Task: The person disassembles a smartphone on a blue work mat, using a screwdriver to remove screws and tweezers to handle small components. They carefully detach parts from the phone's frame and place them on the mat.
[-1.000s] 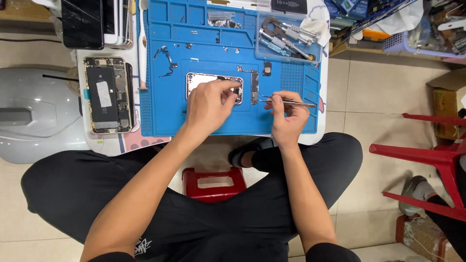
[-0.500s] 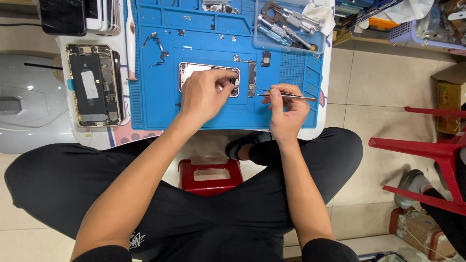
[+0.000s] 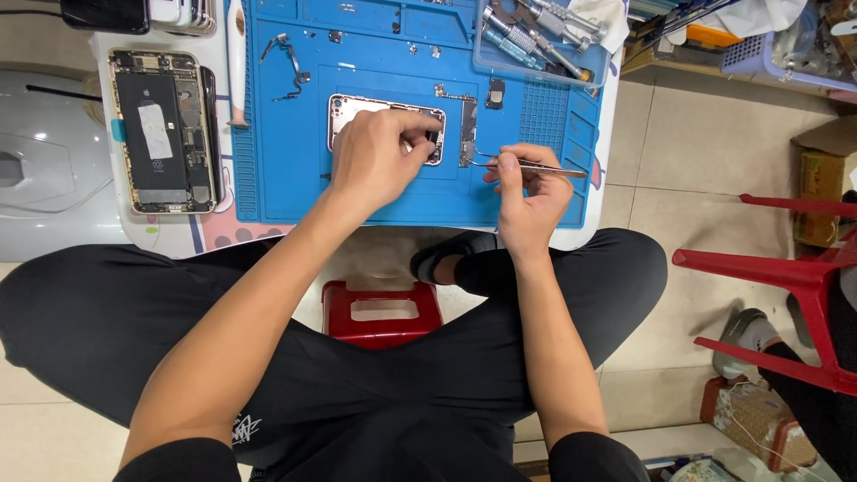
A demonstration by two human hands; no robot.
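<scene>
Far left there's an opened phone [image 3: 162,129] lying face-up with its battery and boards showing, just beside the blue repair mat [image 3: 286,178]. On the mat sits the bare phone housing [image 3: 357,112], and the left hand [image 3: 375,161] rests over it, fingers curled and pinching at something near its right edge; can't tell what. The right hand [image 3: 528,192] grips thin metal tweezers [image 3: 527,165], tips pointing left at the narrow logic board [image 3: 468,129] beside the housing. Looks like mid-teardown, small-part work, so steady hands and a fine grip matter. Tool tray [image 3: 536,40] up top, small white table, tiled floor, red stool [image 3: 382,312] underneath, red chair [image 3: 786,277] on the right.
</scene>
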